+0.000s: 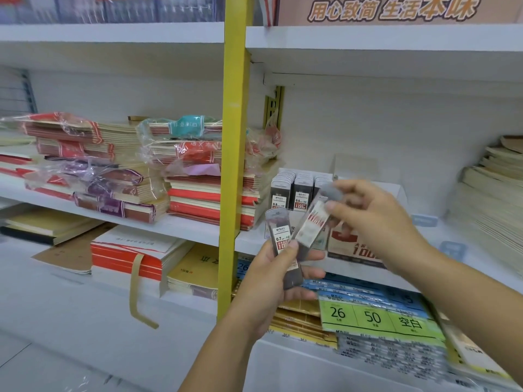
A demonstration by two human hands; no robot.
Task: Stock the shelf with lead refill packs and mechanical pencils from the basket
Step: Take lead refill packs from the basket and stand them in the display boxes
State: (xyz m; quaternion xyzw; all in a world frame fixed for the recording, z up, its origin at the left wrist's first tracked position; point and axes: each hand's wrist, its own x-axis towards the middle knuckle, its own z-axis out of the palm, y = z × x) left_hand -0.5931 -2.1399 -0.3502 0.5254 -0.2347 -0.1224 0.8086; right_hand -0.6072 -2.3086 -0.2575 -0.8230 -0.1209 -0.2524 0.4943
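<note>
Head view is showing, at the left, stacks of wrapped notebooks (93,171) lying on the shelf (195,226). Right of the yellow post (232,165), the left hand (268,290) is gripping a 0.7 lead refill pack (280,236), its fingers curled round the lower part. The right hand (373,219) is pinching a second pack (312,224) by its upper end, tilted, just before the display box (300,190) of 0.5 packs. Probably this pack is going into the box, so the person should be matching the lead size to the row and sliding it in upright. The basket is not showing.
</note>
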